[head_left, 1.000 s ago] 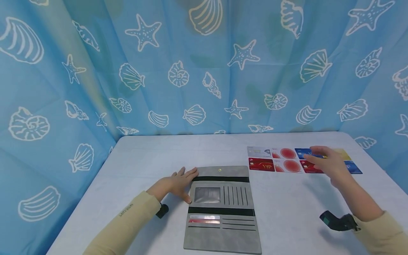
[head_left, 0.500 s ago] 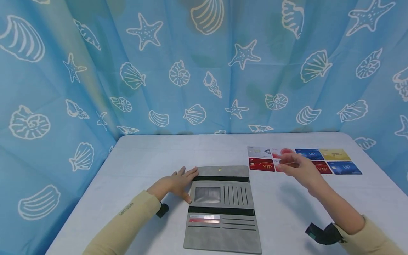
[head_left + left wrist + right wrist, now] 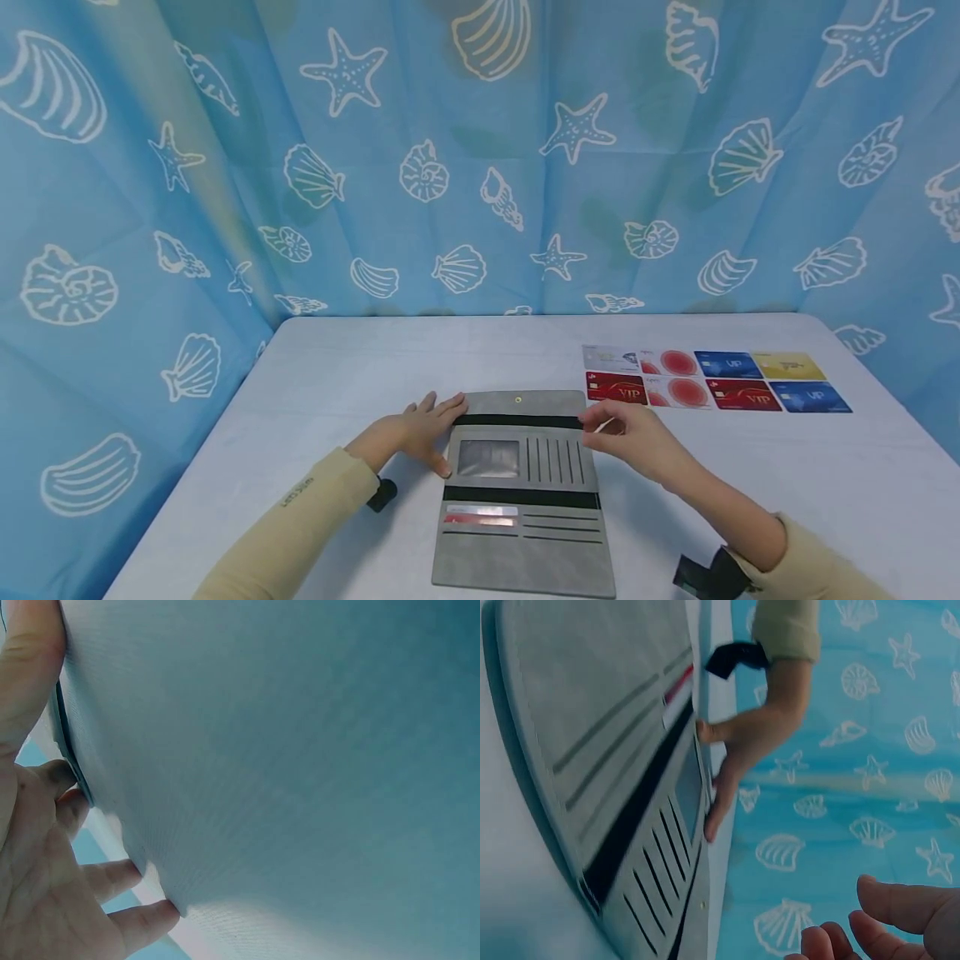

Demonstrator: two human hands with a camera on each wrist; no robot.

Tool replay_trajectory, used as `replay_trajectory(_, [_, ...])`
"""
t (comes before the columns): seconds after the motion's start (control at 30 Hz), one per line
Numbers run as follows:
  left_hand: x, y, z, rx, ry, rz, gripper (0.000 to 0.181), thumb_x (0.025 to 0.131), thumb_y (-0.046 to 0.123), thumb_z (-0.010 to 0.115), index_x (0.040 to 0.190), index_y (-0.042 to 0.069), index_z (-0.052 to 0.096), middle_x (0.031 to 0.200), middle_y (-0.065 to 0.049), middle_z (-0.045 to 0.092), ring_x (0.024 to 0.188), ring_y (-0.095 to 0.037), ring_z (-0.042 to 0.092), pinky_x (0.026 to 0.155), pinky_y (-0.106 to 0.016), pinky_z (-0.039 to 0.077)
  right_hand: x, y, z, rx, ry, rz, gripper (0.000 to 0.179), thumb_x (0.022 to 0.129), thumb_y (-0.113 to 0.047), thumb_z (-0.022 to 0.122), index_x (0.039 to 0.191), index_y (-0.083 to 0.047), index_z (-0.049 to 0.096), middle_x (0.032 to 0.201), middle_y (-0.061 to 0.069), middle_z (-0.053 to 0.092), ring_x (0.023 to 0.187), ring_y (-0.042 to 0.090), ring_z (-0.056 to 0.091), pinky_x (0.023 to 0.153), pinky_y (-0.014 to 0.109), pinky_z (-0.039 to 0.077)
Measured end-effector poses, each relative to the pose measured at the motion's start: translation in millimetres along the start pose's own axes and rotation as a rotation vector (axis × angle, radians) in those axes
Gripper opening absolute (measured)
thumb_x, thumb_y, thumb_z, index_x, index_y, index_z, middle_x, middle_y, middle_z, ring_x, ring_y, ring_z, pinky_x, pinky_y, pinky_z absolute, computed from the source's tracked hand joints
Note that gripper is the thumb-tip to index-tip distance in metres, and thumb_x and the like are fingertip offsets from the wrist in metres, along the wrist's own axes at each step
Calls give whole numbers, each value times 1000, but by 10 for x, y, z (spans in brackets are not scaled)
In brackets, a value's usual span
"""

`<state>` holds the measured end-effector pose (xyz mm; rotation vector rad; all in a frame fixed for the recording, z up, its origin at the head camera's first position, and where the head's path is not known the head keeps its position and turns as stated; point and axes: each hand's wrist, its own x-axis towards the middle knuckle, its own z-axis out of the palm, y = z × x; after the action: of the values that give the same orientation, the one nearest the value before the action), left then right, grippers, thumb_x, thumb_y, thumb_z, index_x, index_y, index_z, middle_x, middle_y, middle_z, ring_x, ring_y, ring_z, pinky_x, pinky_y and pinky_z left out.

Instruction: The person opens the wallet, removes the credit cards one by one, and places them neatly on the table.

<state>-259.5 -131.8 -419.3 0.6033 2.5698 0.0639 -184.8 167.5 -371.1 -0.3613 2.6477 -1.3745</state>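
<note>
An unfolded grey wallet (image 3: pixel 525 562) lies flat on the white table, its card slots and a clear window pocket (image 3: pixel 488 458) facing up. Red and silver card edges (image 3: pixel 480 520) show in its lower left slots. My left hand (image 3: pixel 412 435) rests along the wallet's left edge, fingers spread; the left wrist view shows that hand's palm (image 3: pixel 41 877) and straight fingertips at the table. Over the wallet's upper right edge hovers my right hand (image 3: pixel 637 439), fingers loosely bent. In the right wrist view the thumb and fingers of the right hand (image 3: pixel 892 922) stand apart, holding nothing.
Two rows of cards lie at the back right of the table (image 3: pixel 360 358), among them a gold card (image 3: pixel 789 365), a blue card (image 3: pixel 810 397) and a red VIP card (image 3: pixel 615 387). A blue curtain (image 3: pixel 510 167) with shell prints hangs behind the table.
My right hand has moved left and nearer, from over the right-hand cards, past the middle ones, to the wallet's right edge. The cards and my left hand have stayed in place.
</note>
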Motion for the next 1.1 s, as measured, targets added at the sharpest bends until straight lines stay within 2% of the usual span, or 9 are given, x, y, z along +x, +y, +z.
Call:
replay_trajectory(0.33, [-3, 12, -12, 10, -7, 2, 103, 70, 43, 74, 148, 16, 12, 155, 1, 3, 140, -34, 2, 110, -53, 13, -9, -19, 399, -36, -255, -122, 7, 81, -8, 67, 84, -3, 63, 68, -3, 55, 60, 7, 49, 55, 18, 47])
replay_trajectory(0.5, [-5, 17, -13, 4, -4, -3, 103, 70, 43, 75, 148, 16, 12, 155, 1, 3, 140, -34, 2, 110, -53, 12, 0, -24, 593, -66, -337, -127, 6, 80, -8, 68, 84, -5, 65, 65, -5, 53, 59, 6, 46, 52, 18, 41])
replay_trajectory(0.67, [-7, 15, -12, 1, -1, 2, 103, 70, 42, 75, 148, 16, 13, 155, 0, 4, 140, -34, 2, 110, -53, 12, 11, -38, 746, -101, -396, -125, 8, 79, -9, 68, 85, -6, 65, 62, -6, 49, 56, 4, 44, 50, 18, 37])
replay_trajectory(0.83, [-4, 15, -14, 3, 1, 7, 103, 70, 42, 75, 148, 15, 13, 155, 0, 4, 140, -35, 3, 110, -54, 13, 32, -54, 847, -148, -417, -114, 8, 78, -12, 70, 82, -9, 64, 61, -7, 50, 54, 4, 43, 48, 18, 35])
replay_trajectory(1.1, [7, 9, -4, 10, 1, 0, 103, 70, 43, 75, 148, 16, 13, 155, 1, 3, 140, -34, 2, 110, -53, 13, 75, -51, 914, -172, -436, -104, 8, 78, -13, 70, 76, -12, 63, 64, -7, 54, 56, 5, 47, 50, 19, 39])
